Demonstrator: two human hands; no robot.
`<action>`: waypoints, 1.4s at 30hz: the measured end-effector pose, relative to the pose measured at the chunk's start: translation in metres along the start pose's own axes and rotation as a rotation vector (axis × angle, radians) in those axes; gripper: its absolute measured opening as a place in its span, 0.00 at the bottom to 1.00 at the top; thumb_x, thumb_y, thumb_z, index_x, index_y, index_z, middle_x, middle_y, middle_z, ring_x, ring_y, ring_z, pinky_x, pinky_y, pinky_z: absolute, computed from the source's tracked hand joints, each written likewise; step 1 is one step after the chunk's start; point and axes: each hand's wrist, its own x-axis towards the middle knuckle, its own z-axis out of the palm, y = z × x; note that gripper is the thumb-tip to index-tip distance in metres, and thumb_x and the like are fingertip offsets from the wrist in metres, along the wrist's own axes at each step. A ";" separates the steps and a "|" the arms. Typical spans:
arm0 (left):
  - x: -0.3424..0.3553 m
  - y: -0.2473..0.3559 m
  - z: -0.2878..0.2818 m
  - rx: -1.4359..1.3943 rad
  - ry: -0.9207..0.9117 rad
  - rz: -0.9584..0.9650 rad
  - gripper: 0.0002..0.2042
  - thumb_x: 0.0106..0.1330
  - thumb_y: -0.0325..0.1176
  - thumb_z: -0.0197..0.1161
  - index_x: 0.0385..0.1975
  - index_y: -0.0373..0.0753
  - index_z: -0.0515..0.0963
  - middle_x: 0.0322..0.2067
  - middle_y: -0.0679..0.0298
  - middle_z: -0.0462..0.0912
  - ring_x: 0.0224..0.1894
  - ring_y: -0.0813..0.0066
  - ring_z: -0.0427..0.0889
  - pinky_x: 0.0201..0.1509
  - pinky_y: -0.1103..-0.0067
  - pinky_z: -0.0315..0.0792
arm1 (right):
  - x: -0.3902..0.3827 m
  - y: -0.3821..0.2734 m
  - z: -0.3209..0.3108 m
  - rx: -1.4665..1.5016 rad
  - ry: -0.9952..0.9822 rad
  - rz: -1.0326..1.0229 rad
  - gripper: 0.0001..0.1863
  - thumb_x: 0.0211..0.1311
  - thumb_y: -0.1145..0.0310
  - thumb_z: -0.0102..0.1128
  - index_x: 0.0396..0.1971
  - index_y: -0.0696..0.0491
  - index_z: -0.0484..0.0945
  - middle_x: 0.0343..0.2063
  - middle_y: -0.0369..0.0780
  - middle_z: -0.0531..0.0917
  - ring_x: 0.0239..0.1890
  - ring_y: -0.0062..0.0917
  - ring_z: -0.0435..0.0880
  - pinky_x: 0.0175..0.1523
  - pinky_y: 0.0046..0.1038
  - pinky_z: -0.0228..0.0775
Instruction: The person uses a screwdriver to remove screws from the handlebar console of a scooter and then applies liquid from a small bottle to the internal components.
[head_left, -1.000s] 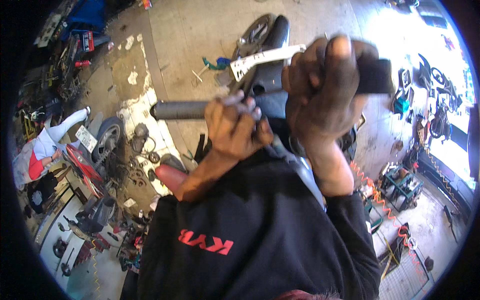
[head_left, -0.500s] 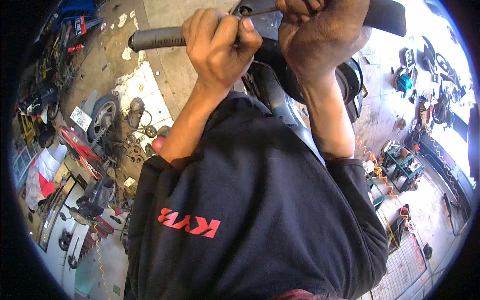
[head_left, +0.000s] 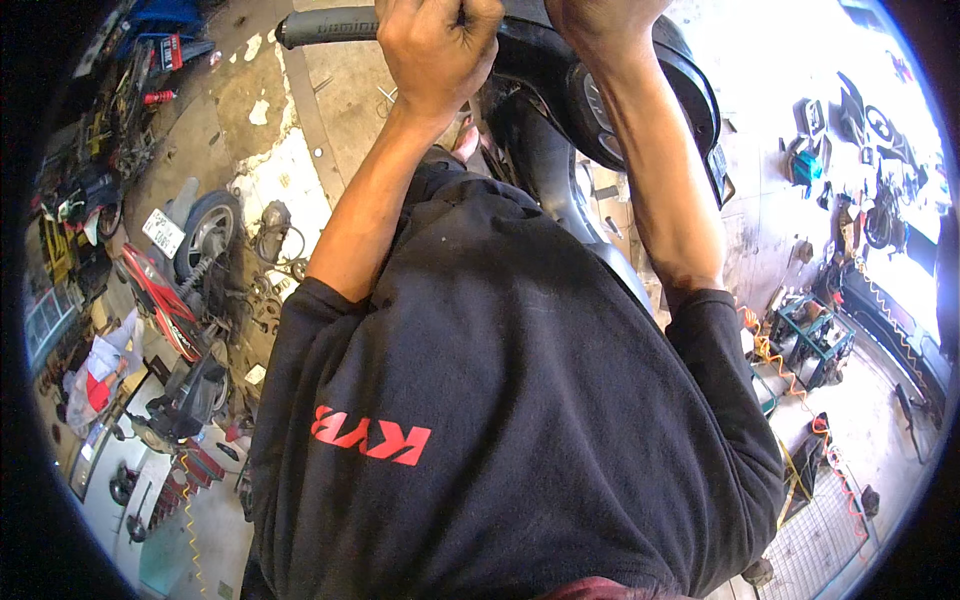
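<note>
At the top of the head view, my left hand (head_left: 436, 52) is closed around the inner end of a dark grey rubber handlebar grip (head_left: 330, 27). The grip's outer end sticks out to the left. My right hand (head_left: 606, 22) is above the middle of the handlebar. The upper edge cuts off its fingers, so what they hold is hidden. Below my right wrist lies the round instrument cluster (head_left: 597, 112) of a motor scooter. Its black body (head_left: 535, 150) runs down between my arms.
On the left, a red motorcycle body part (head_left: 160, 300) lies by a wheel (head_left: 212, 235), with several loose parts on the tiled floor. To the right are a green tool trolley (head_left: 815, 335), coiled orange air hoses (head_left: 770, 360) and more vehicle parts near the bright doorway.
Both hands and the handlebar now appear higher in the picture. My right fingers and the thin rod-like piece between my hands have left the view. More of the instrument cluster shows.
</note>
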 end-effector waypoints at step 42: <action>0.065 -0.058 0.096 -0.514 -1.385 -0.377 0.19 0.73 0.48 0.48 0.61 0.51 0.68 0.61 0.44 0.63 0.68 0.44 0.58 0.68 0.63 0.60 | -0.023 -0.001 0.000 -0.179 -0.027 0.074 0.13 0.70 0.68 0.55 0.32 0.51 0.59 0.16 0.37 0.70 0.18 0.17 0.67 0.23 0.25 0.63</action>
